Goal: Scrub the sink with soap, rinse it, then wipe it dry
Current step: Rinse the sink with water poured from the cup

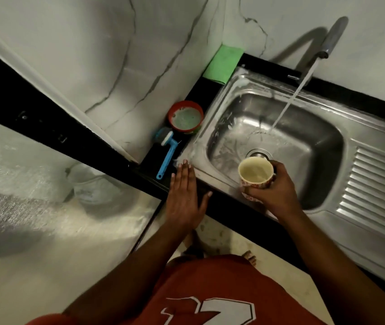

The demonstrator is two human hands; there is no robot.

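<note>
Soapy sink (304,141) below; right fingers (260,191) curl round cup (254,172), left fingers (183,174) flat on counter (222,207)

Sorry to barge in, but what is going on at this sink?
A person is rinsing a soapy steel sink. The right hand holds a cup just above the drain; the left hand rests flat at the sink's front corner. The tap is running. A blue brush, red bowl and green cloth sit alongside.
</note>
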